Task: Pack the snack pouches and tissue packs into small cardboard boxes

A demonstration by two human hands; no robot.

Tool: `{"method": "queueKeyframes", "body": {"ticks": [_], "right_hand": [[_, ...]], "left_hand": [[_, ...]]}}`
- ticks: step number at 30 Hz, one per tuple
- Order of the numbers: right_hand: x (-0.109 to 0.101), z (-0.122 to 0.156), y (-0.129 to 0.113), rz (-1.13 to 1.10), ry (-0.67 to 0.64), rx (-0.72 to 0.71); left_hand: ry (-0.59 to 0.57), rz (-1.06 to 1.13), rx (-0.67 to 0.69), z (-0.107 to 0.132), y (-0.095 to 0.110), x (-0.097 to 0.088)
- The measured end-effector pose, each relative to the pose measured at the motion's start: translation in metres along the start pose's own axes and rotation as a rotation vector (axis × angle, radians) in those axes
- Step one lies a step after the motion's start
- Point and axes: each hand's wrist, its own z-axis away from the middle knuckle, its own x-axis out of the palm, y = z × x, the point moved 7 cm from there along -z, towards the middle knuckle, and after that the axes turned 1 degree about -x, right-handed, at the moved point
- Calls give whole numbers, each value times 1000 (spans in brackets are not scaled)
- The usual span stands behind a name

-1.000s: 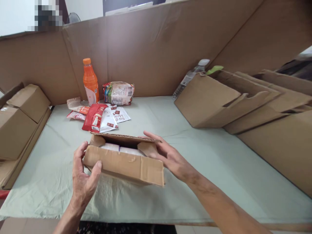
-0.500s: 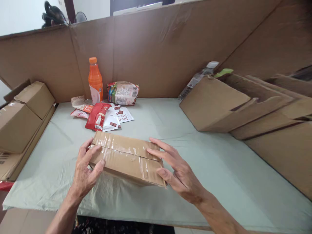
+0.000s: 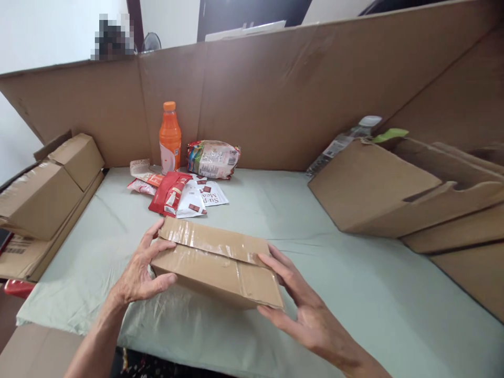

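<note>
A small cardboard box (image 3: 220, 265) with strips of clear tape across its top flaps stands in front of me near the table's front edge. Around its left end is my left hand (image 3: 147, 268), fingers on the far corner and top, thumb along the near side. My right hand (image 3: 293, 296) grips the right end, with fingertips on the top edge and the thumb at the near lower corner. Just behind the box lie a red packet (image 3: 170, 193) and white packets (image 3: 192, 202), touched by neither hand.
An orange drink bottle (image 3: 170, 139) and a colourful plastic food pack (image 3: 213, 158) stand against the cardboard wall (image 3: 252, 100). Folded boxes (image 3: 51, 194) line the left side. Open cartons (image 3: 374, 184) and a clear bottle (image 3: 342, 144) lean at the right. A person's head shows beyond the wall.
My right thumb has slid from the box's top down to its near lower corner, and my left thumb has moved off the top to the near side. The whole view has shifted slightly.
</note>
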Motion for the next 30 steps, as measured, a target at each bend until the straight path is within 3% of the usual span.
{"method": "queueKeyframes", "body": {"ticks": [5,13,18,22,26,30], "right_hand": [[8,-27,5,-122,-65,-42],[40,-84,-16,-308,-339,-107],[70,-119,-26,-449,-448,-140],[108,-144,-39,-616,-421,-119],[156,-154,-50,-702,-325,-66],[198,-149,-42,-622,-227,-5]], "left_hand": [[65,-93,24,23,5,-7],[215,-354,8,63,18,-37],[120,-438,0,62,19,-50],[162,-575,-31,71,19,-64],[324,-736,-123,87,18,-75],[491,-808,-205,88,6,-93]]}}
